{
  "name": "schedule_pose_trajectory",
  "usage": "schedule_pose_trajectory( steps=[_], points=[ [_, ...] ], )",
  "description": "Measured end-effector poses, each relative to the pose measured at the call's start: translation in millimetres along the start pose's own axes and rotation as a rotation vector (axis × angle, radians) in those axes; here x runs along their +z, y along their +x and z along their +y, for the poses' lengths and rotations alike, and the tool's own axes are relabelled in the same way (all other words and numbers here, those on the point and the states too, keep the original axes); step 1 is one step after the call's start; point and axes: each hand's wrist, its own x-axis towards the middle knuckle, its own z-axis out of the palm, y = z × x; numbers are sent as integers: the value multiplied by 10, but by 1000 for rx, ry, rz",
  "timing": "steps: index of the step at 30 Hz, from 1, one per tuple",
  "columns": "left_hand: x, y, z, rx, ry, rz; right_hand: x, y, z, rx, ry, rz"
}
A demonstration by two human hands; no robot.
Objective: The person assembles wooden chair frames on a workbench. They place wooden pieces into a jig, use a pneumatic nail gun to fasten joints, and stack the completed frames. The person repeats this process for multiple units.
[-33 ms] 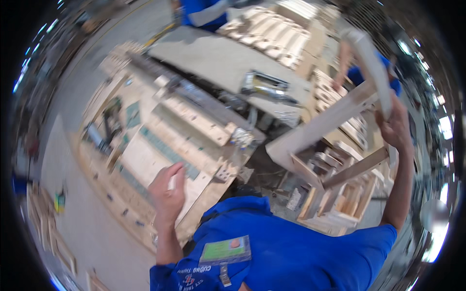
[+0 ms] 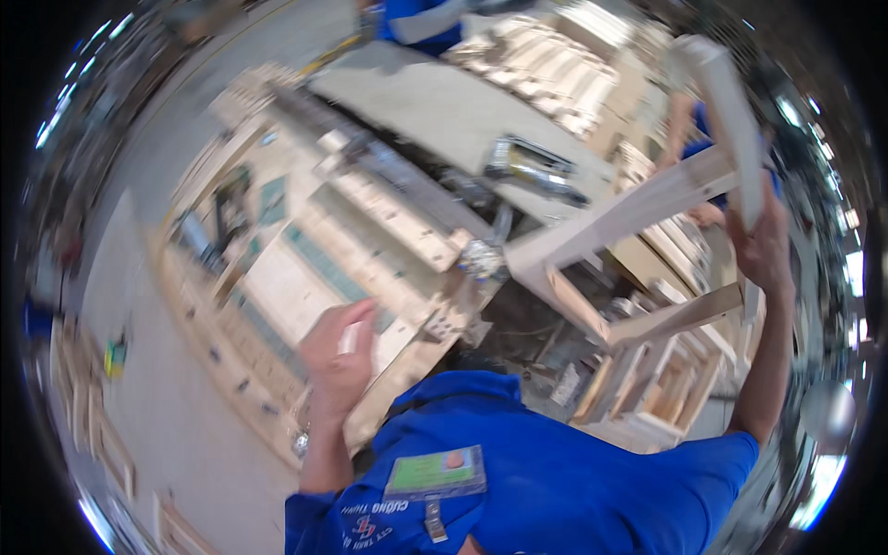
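Note:
At the right, my right hand [image 2: 763,245] grips a pale wooden frame [image 2: 629,208] by its upper corner. The frame is tilted and held up in the air, made of wide bars joined at angles. My left hand [image 2: 340,361] is over the near edge of a wooden workbench jig [image 2: 287,277], its fingers curled. A small pale patch shows between its thumb and fingers; I cannot tell whether it is a held piece or the surface behind. The jig carries pale wooden strips, green strips and small fittings.
A stapler-like metal tool [image 2: 532,168] lies on the grey table [image 2: 398,97] beyond. Stacked wooden parts [image 2: 536,69] stand at the back. Beneath the held frame are more wooden frames [image 2: 680,384]. A co-worker [image 2: 421,23] in blue is at the far side, another behind my right hand.
The surroundings have shifted slightly to the right in the picture. My left hand has moved a little right with them, while my right hand keeps its grip on the wooden frame.

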Motion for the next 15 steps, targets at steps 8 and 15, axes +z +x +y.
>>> schedule_pose_trajectory(
  steps=[8,15],
  points=[
    [5,-273,248,253,157,-6,1891,1645,-1739,-109,473,-261],
    [129,-875,-1291,-230,540,-38,4476,1828,-3035,-81,572,-656]
  ],
)
